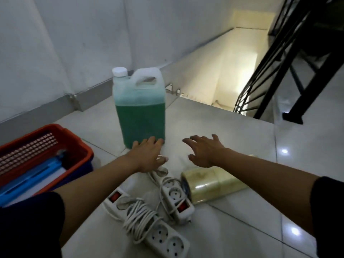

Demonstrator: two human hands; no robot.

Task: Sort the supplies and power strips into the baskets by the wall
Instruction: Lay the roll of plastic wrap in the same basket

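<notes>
A translucent jug (140,107) half full of green liquid, with a white cap, stands upright on the tiled floor. My left hand (149,155) is open, its fingertips at the jug's base. My right hand (204,151) is open too, spread a little to the right of the jug and holding nothing. Below my hands lie two white power strips with red switches: one (149,226) wrapped in its cord, the other (175,196) beside a stack of clear tape rolls (214,183). A red basket (44,144) by the wall holds blue folders.
A white wall with a grey baseboard (55,103) runs along the left. Beyond the jug the floor ends at a stairwell opening (223,86). A black metal railing (290,58) stands at the right.
</notes>
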